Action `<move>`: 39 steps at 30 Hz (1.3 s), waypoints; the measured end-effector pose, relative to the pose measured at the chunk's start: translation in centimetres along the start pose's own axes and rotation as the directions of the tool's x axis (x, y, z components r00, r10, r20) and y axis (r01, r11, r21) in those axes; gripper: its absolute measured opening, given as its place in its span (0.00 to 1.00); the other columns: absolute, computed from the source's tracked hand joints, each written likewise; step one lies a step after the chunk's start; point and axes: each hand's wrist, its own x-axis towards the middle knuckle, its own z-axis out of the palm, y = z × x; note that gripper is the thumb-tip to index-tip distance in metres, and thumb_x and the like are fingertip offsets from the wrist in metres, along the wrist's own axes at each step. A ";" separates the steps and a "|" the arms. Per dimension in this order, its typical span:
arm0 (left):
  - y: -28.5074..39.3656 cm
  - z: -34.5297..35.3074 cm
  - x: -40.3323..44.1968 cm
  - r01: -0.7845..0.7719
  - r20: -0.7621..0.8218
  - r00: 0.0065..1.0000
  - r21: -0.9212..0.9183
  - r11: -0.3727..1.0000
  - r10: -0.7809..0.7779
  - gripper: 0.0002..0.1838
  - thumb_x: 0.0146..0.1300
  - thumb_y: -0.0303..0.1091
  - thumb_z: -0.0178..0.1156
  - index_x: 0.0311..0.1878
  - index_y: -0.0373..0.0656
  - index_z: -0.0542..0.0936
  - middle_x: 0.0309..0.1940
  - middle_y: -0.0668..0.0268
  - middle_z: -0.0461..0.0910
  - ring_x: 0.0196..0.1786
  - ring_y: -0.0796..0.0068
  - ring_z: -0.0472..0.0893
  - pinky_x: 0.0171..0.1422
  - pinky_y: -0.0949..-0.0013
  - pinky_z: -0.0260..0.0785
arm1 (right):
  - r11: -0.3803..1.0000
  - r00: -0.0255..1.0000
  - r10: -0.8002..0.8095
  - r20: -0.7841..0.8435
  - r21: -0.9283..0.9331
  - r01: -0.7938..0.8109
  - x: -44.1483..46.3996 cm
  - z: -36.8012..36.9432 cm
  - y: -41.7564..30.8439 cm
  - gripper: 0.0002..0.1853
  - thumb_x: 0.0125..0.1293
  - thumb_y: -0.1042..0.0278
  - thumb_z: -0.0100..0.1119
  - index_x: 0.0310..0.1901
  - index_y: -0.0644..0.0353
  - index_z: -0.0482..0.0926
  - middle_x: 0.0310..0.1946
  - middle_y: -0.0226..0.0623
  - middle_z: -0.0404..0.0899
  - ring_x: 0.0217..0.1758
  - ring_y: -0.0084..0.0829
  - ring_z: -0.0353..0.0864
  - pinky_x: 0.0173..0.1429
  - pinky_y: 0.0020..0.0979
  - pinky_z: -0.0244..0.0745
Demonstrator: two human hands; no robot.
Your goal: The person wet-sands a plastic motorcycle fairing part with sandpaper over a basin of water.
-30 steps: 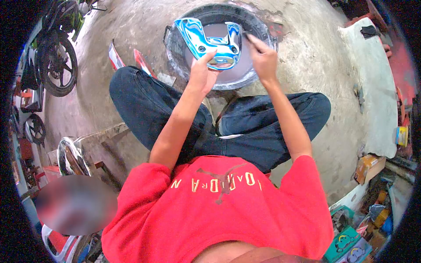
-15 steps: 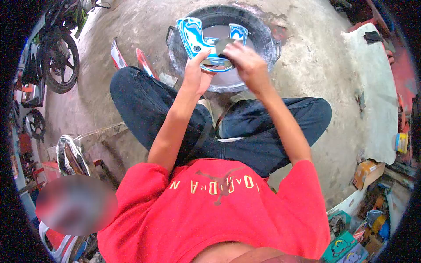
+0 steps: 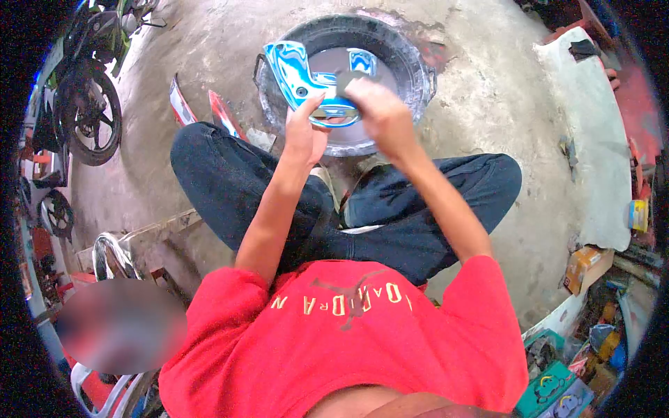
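Observation:
My left hand (image 3: 306,131) grips the lower edge of a glossy blue-and-white motorcycle panel (image 3: 287,64), thumb on its face. The curved panel is held up over a large black tub (image 3: 412,104) that has greyish water in its bottom. My right hand (image 3: 385,117), smeared by motion, presses a small dark grey piece of sandpaper (image 3: 346,81) against the middle of the panel. Its fingers are bent over the sheet and hide part of it and of the panel's right side.
Two red-and-white panels (image 3: 224,115) lie on the concrete floor left of the tub. A motorcycle wheel (image 3: 94,115) stands at the far left. On the right are a pale slab (image 3: 592,139), a cardboard box (image 3: 584,268) and assorted clutter.
The panel, tub and both hands sit slightly lower and further left in view. My right hand stays at the panel's middle with the sandpaper, blurred in both frames.

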 end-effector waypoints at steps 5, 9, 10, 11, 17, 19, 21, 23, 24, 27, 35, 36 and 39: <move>0.1 0.5 -0.4 -0.049 0.017 0.999 0.001 0.999 0.049 0.19 0.69 0.26 0.56 0.63 0.36 0.72 0.57 0.54 0.80 0.57 0.55 0.83 0.57 0.44 0.82 | 0.994 0.999 0.009 -0.047 -0.105 -0.014 1.5 0.3 2.3 0.17 0.62 0.72 0.57 0.53 0.58 0.83 0.53 0.44 0.85 0.57 0.44 0.85 0.60 0.41 0.80; -0.8 0.1 0.1 -0.051 -0.015 0.999 0.004 0.999 0.051 0.21 0.69 0.24 0.56 0.65 0.40 0.71 0.58 0.55 0.80 0.58 0.55 0.83 0.59 0.44 0.80 | 1.000 0.999 0.005 -0.051 -0.014 -0.006 0.2 0.6 1.2 0.17 0.62 0.73 0.57 0.53 0.57 0.82 0.52 0.42 0.85 0.55 0.44 0.85 0.59 0.41 0.80; -0.9 -0.4 0.4 -0.047 -0.029 0.999 -0.003 0.999 0.046 0.22 0.69 0.24 0.56 0.65 0.41 0.71 0.58 0.55 0.80 0.58 0.54 0.83 0.59 0.44 0.80 | 0.996 0.995 -0.082 -0.063 0.016 0.083 -0.4 0.9 0.3 0.18 0.61 0.73 0.57 0.54 0.57 0.82 0.52 0.41 0.85 0.54 0.43 0.85 0.59 0.41 0.80; -0.8 -1.0 0.5 -0.002 0.000 1.000 -0.015 1.000 0.002 0.22 0.69 0.23 0.56 0.65 0.41 0.71 0.57 0.55 0.80 0.58 0.54 0.82 0.60 0.43 0.79 | 0.994 0.992 -0.109 -0.057 0.015 0.110 -0.4 0.7 0.2 0.18 0.61 0.73 0.57 0.53 0.57 0.82 0.52 0.41 0.85 0.54 0.43 0.85 0.58 0.42 0.80; -0.2 0.8 -0.8 -0.023 -0.029 0.999 0.026 0.999 0.024 0.20 0.68 0.25 0.56 0.63 0.39 0.72 0.55 0.57 0.81 0.54 0.59 0.84 0.53 0.50 0.83 | 0.999 0.997 0.015 -0.075 -0.033 -0.018 0.9 0.6 2.2 0.17 0.61 0.74 0.57 0.51 0.59 0.83 0.51 0.44 0.86 0.54 0.43 0.86 0.59 0.42 0.80; -0.2 0.5 -0.1 -0.023 -0.032 0.999 0.035 0.999 0.025 0.20 0.68 0.25 0.57 0.62 0.40 0.73 0.53 0.58 0.81 0.53 0.62 0.85 0.50 0.54 0.84 | 0.997 0.999 -0.030 -0.021 0.074 0.032 -0.5 0.7 0.1 0.20 0.59 0.80 0.60 0.55 0.59 0.83 0.52 0.44 0.85 0.57 0.43 0.85 0.61 0.42 0.79; -0.3 0.2 0.1 -0.018 -0.031 0.999 -0.001 1.000 0.018 0.20 0.68 0.26 0.57 0.63 0.40 0.72 0.53 0.59 0.81 0.53 0.62 0.85 0.50 0.54 0.84 | 0.994 0.996 -0.089 -0.028 0.058 0.090 0.0 0.1 -1.2 0.19 0.60 0.79 0.60 0.53 0.58 0.84 0.51 0.43 0.86 0.56 0.43 0.85 0.60 0.43 0.79; 0.0 0.8 -0.5 -0.039 -0.046 0.998 0.015 0.999 0.040 0.21 0.67 0.26 0.58 0.63 0.41 0.72 0.54 0.59 0.81 0.52 0.61 0.85 0.50 0.53 0.84 | 1.000 0.999 0.011 -0.038 -0.008 -0.012 1.1 0.4 0.9 0.17 0.61 0.78 0.60 0.52 0.59 0.84 0.50 0.44 0.86 0.54 0.45 0.86 0.60 0.43 0.80; 0.1 0.7 -0.7 -0.029 -0.039 0.999 0.015 0.999 0.030 0.21 0.67 0.27 0.58 0.64 0.41 0.71 0.54 0.59 0.81 0.52 0.61 0.85 0.50 0.53 0.84 | 0.993 0.994 0.101 -0.044 -0.054 -0.103 1.8 0.6 2.7 0.16 0.62 0.78 0.59 0.52 0.59 0.84 0.49 0.44 0.86 0.54 0.46 0.86 0.59 0.43 0.80; -0.2 0.8 -0.4 -0.020 -0.041 0.999 0.010 1.000 0.021 0.22 0.67 0.26 0.58 0.64 0.41 0.71 0.54 0.59 0.81 0.53 0.61 0.84 0.51 0.52 0.84 | 0.999 0.997 0.050 -0.058 0.004 -0.050 0.6 0.9 2.1 0.17 0.61 0.78 0.60 0.52 0.59 0.84 0.50 0.45 0.86 0.53 0.46 0.86 0.59 0.42 0.80; -0.3 1.4 -0.9 -0.032 -0.051 0.998 0.025 0.999 0.033 0.19 0.70 0.26 0.54 0.63 0.37 0.73 0.54 0.57 0.81 0.55 0.61 0.84 0.56 0.53 0.81 | 0.987 0.987 0.160 -0.022 0.016 -0.160 0.6 1.7 4.2 0.18 0.61 0.77 0.58 0.54 0.60 0.84 0.50 0.47 0.86 0.55 0.47 0.85 0.58 0.41 0.80; -0.3 1.2 -0.5 -0.017 -0.041 0.999 0.034 0.999 0.018 0.19 0.70 0.26 0.54 0.63 0.38 0.72 0.55 0.57 0.81 0.55 0.60 0.83 0.57 0.52 0.81 | 0.990 0.989 0.143 -0.029 0.016 -0.143 0.1 1.8 3.6 0.19 0.61 0.78 0.58 0.54 0.59 0.84 0.50 0.47 0.86 0.56 0.46 0.85 0.59 0.41 0.80; -0.8 -0.6 0.7 0.034 -0.027 0.999 0.022 0.999 -0.033 0.21 0.70 0.26 0.54 0.65 0.40 0.70 0.57 0.56 0.79 0.57 0.60 0.83 0.57 0.50 0.81 | 0.995 0.995 -0.083 -0.062 0.046 0.086 -1.0 1.3 -0.3 0.18 0.61 0.73 0.57 0.53 0.57 0.82 0.50 0.43 0.86 0.51 0.44 0.86 0.57 0.42 0.80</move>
